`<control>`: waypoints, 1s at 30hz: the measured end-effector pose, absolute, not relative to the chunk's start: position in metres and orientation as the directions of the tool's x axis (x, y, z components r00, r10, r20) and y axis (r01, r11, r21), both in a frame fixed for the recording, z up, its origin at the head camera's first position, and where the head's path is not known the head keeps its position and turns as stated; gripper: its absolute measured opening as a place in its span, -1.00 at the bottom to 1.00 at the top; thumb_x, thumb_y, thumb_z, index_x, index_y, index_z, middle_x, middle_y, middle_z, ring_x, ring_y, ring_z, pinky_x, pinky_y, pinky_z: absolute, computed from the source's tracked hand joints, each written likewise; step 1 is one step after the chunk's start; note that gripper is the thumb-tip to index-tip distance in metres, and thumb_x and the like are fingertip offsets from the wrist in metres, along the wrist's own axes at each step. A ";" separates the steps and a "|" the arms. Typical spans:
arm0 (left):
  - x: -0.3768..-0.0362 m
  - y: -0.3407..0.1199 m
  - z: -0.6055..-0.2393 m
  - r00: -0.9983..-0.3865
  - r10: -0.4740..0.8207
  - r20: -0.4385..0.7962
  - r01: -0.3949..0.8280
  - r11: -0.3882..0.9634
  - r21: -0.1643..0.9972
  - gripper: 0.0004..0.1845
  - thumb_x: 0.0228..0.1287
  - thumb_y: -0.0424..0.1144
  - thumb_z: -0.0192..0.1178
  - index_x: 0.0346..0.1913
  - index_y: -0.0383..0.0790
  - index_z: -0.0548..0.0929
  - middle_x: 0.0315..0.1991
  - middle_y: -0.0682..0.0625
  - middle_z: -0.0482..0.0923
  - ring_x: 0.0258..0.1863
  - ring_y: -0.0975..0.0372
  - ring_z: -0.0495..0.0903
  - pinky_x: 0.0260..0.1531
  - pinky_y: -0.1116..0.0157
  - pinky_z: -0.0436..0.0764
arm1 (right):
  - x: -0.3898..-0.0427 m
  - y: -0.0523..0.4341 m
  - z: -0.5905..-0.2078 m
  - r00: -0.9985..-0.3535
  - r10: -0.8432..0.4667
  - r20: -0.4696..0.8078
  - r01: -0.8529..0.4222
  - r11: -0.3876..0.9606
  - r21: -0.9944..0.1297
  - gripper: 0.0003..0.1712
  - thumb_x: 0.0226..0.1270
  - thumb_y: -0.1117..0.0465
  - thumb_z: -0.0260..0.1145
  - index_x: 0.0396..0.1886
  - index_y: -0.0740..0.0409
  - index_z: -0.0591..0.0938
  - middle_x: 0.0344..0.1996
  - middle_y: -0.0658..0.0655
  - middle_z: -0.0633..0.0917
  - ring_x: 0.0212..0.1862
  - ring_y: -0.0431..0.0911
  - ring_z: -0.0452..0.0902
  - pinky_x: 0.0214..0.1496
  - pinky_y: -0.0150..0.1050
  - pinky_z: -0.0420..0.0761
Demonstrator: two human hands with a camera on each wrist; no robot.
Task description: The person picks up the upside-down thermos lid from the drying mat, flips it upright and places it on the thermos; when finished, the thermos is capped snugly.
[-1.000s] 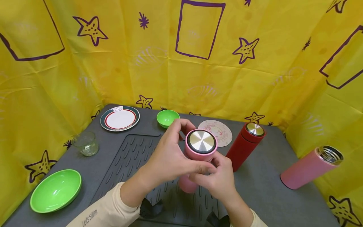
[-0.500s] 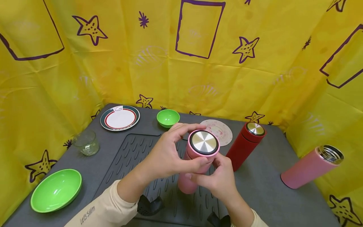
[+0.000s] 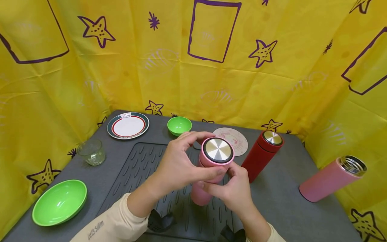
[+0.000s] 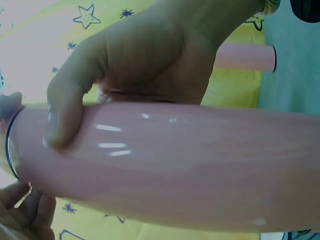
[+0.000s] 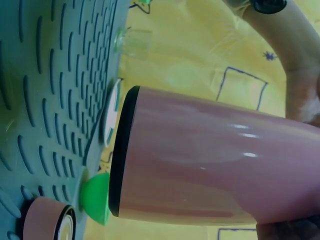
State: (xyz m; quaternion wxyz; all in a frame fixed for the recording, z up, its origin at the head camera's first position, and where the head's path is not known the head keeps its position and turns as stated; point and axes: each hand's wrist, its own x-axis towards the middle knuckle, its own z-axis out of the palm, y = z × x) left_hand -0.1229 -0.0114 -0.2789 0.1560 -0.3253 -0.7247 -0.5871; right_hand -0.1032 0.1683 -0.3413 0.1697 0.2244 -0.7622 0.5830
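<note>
In the head view, a pink thermos (image 3: 201,195) with a round steel-topped lid (image 3: 218,150) leans between both hands. My left hand (image 3: 178,164) holds the lid end, thumb at the near side and index finger around the far side. Just below it, my right hand (image 3: 231,188) grips the body. The left wrist view shows the right thumb (image 4: 65,120) lying across the pink body, close to the seam under the lid. In the right wrist view the thermos's black base (image 5: 125,150) is raised above the ribbed mat (image 5: 45,100). The right palm is mostly hidden.
A red thermos (image 3: 261,154) and a lidless pink thermos (image 3: 328,179) stand to the right. A pink lid (image 5: 42,220) sits on the mat. Around it are a round coaster (image 3: 239,141), small green bowl (image 3: 179,126), plate (image 3: 128,126), glass (image 3: 92,154) and larger green bowl (image 3: 59,203).
The left hand's index finger has shifted around the lid's far rim, and its thumb has moved up to the lid's lower edge. The thermos's top has moved slightly right. The right hand keeps its grip.
</note>
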 end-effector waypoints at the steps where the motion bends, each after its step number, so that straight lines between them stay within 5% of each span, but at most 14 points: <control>1: -0.124 -0.013 -0.279 -0.733 0.305 0.608 0.656 0.085 0.750 -0.34 -0.21 -0.17 0.63 0.10 -0.07 0.65 -0.03 0.24 0.62 0.01 0.27 0.51 -0.07 0.12 0.51 | -0.103 0.169 -0.341 -0.850 -0.149 0.506 -0.527 0.217 -0.822 -0.47 -0.10 0.24 0.58 -0.03 -0.04 0.68 -0.12 -0.05 0.72 -0.07 -0.03 0.60 -0.09 -0.10 0.62; 5: -0.134 -0.019 -0.282 -0.711 0.399 0.580 0.628 -0.011 0.778 -0.34 -0.15 -0.21 0.58 0.16 -0.10 0.65 0.02 0.18 0.64 0.03 0.22 0.51 -0.06 0.07 0.45 | -0.102 0.170 -0.341 -0.863 -0.166 0.477 -0.503 0.192 -0.843 -0.48 -0.10 0.26 0.55 -0.03 -0.03 0.67 -0.11 -0.03 0.72 -0.06 -0.01 0.59 -0.09 -0.09 0.62; 9: -0.144 -0.025 -0.286 -0.698 0.478 0.534 0.575 -0.071 0.815 -0.31 -0.03 -0.03 0.52 0.23 -0.12 0.60 0.07 0.13 0.62 0.06 0.19 0.48 -0.04 0.04 0.40 | -0.102 0.169 -0.342 -0.867 -0.161 0.472 -0.496 0.179 -0.849 -0.52 -0.10 0.26 0.54 -0.07 0.00 0.68 -0.14 -0.02 0.73 -0.10 0.00 0.61 -0.11 -0.11 0.63; 17: -0.132 -0.015 -0.286 -0.768 0.387 0.511 0.578 0.074 0.813 -0.18 -0.19 -0.03 0.61 0.17 0.04 0.36 0.04 0.16 0.42 0.09 0.27 0.38 0.01 0.09 0.42 | -0.105 0.165 -0.347 -0.844 -0.122 0.522 -0.536 0.214 -0.817 -0.56 -0.07 0.26 0.59 -0.11 -0.01 0.69 -0.25 -0.04 0.74 -0.19 -0.06 0.64 -0.21 -0.16 0.66; 24: -0.125 -0.006 -0.286 -0.771 0.252 0.585 0.627 0.140 0.766 -0.29 -0.26 -0.10 0.65 0.06 -0.05 0.55 -0.07 0.19 0.54 0.02 0.29 0.47 -0.02 0.16 0.51 | -0.106 0.165 -0.347 -0.830 -0.090 0.550 -0.551 0.282 -0.786 -0.52 -0.12 0.26 0.59 -0.10 -0.07 0.70 -0.21 -0.11 0.74 -0.15 -0.10 0.63 -0.16 -0.17 0.63; 30: -0.133 -0.012 -0.287 -0.719 0.350 0.601 0.646 0.015 0.763 -0.32 -0.22 -0.24 0.63 0.10 -0.10 0.63 -0.02 0.17 0.63 0.06 0.23 0.52 0.07 0.12 0.49 | -0.105 0.171 -0.345 -0.865 -0.112 0.489 -0.501 0.251 -0.828 -0.53 -0.12 0.26 0.57 -0.11 -0.05 0.71 -0.21 -0.10 0.74 -0.15 -0.06 0.62 -0.14 -0.13 0.64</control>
